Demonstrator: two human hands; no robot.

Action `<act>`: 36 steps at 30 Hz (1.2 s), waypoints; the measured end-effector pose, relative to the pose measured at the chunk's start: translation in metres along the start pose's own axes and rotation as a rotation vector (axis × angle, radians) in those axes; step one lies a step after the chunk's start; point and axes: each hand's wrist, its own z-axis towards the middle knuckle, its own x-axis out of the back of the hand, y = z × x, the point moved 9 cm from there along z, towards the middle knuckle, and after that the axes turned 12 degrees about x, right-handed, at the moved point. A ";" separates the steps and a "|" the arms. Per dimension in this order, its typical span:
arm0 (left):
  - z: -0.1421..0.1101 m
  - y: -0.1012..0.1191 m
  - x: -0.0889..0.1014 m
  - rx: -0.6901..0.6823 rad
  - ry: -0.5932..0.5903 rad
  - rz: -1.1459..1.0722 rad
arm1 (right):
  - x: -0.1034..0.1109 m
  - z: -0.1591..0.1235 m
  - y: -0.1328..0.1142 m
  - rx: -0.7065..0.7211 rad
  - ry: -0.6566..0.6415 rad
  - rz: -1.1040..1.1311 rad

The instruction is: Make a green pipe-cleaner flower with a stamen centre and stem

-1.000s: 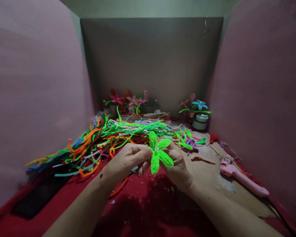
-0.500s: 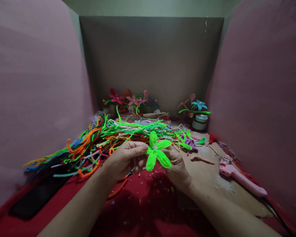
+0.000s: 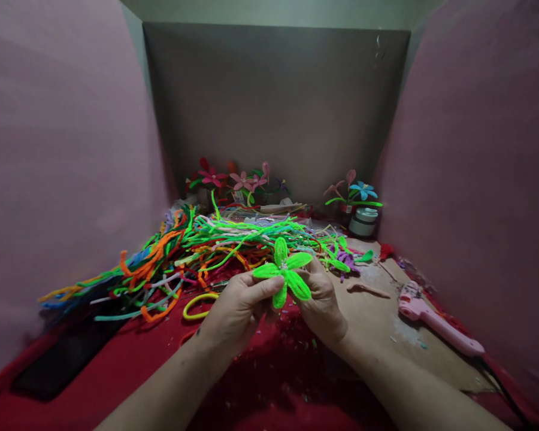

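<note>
A neon green pipe-cleaner flower [image 3: 284, 272] with several looped petals is held up over the red cloth [image 3: 130, 353]. My left hand [image 3: 240, 305] pinches its lower left petal between thumb and fingers. From the right, my right hand [image 3: 321, 299] grips the flower with its fingers curled behind the petals. Both hands are closed on the flower.
A big heap of coloured pipe cleaners [image 3: 193, 251] lies behind the hands. Finished flowers [image 3: 233, 179] stand at the back wall, with a blue one [image 3: 362, 191] and a small jar [image 3: 363, 221] at right. A pink glue gun [image 3: 435, 320] lies on cardboard [image 3: 386, 311]. A yellow loop [image 3: 197, 302] rests on the cloth.
A fifth petal now sticks out to the left of the flower. My left hand has dropped lower and turned, uncovering a yellow loop on the cloth.
</note>
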 end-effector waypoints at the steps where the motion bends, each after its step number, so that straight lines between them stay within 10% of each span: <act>1: 0.001 0.001 0.000 -0.027 0.012 0.016 | 0.000 0.001 -0.001 -0.002 0.001 -0.003; 14: 0.003 0.012 0.006 -0.089 0.034 0.283 | 0.003 0.001 -0.002 -0.032 0.041 0.075; 26: 0.002 0.072 -0.003 -0.253 0.132 0.495 | -0.001 -0.002 -0.007 0.022 -0.022 0.011; 36: 0.012 0.045 -0.003 -0.058 0.130 0.067 | 0.002 -0.005 -0.008 0.034 0.017 -0.002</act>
